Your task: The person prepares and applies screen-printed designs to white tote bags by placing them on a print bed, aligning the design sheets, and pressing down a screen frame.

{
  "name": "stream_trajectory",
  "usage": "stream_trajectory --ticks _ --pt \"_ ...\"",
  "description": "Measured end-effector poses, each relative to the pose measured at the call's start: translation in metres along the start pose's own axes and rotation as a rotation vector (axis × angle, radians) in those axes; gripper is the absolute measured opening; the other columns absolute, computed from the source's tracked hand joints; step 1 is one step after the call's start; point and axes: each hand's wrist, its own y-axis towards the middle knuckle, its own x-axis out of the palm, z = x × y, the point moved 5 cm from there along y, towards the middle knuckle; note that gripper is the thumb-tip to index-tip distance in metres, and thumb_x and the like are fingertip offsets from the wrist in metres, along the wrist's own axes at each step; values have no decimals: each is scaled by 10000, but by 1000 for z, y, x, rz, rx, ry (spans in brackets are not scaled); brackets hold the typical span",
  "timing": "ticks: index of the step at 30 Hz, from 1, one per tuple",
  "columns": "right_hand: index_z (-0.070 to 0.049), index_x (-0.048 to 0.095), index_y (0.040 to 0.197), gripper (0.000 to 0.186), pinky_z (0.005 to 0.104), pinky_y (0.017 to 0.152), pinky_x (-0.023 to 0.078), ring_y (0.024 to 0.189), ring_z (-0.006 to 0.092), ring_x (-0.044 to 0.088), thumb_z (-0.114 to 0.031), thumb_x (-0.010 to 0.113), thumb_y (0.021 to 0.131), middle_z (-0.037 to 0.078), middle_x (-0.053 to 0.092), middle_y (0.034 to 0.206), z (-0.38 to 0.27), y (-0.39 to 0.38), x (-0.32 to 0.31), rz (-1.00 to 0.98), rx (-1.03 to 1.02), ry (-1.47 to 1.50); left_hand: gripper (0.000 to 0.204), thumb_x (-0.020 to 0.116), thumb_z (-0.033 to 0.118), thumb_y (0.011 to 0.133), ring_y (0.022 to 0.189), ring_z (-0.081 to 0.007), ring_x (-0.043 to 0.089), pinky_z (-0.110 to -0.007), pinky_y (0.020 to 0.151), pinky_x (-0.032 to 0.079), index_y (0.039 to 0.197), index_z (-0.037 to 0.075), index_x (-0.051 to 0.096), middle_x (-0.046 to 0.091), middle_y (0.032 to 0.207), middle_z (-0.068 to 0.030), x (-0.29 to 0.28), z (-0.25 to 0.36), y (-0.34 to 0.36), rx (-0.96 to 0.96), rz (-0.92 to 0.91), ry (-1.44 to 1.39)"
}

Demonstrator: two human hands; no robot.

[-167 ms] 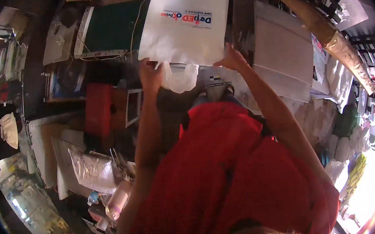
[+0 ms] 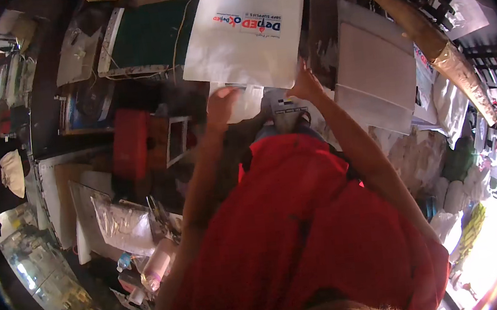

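Observation:
A white printed tote bag (image 2: 245,54) lies flat ahead of me, its print upside down to me. Its pale handle loop (image 2: 250,102) hangs past the near edge. My left hand (image 2: 221,105) is over the left part of that loop, its fingers curled and blurred; whether they grip it I cannot tell. Beside the bag's near right corner is my right hand (image 2: 307,85), thumb spread away from the fingers, nothing visible between them.
Left of the bag is a dark green panel in a white frame (image 2: 147,36), with a thin cord across it. Pale flat boards (image 2: 375,77) lie to the right, near a long tape-wrapped roll (image 2: 421,25). A red block-shaped object (image 2: 131,143) stands at the left.
My left hand has left the bag's near left corner and moved right, over the handle loop. My right hand has barely shifted, and the bag stays in place.

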Motion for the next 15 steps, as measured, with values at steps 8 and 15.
stream_trajectory --ticks 8,15 --pt "72 318 1423 1061 460 1039 421 1277 482 411 -386 838 620 366 168 1484 2 29 21 -171 94 -24 219 586 134 861 955 -244 623 -360 799 520 1054 34 611 639 1038 -86 79 -17 75 -704 -54 -954" --pt "109 370 1338 989 424 947 479 1118 391 578 -416 831 639 278 563 1221 -8 1 -26 -158 -45 77 277 616 201 811 923 -278 593 -443 766 518 1046 58 580 602 1000 -106 75 -13 85 -710 -81 -1151"
